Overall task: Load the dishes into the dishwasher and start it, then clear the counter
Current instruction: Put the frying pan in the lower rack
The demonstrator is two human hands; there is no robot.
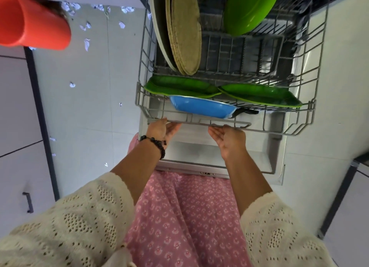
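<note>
Grip: both hands (162, 130) under wire rack (199, 123).

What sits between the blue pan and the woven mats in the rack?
In the head view, two flat green trays lie side by side across the rack, between the blue pan at the front and the upright woven mats behind.

Cream open-knit sleeves (79, 223), a pink patterned skirt (185, 217), and a dark beaded bracelet (157, 144) at the left wrist.
</note>
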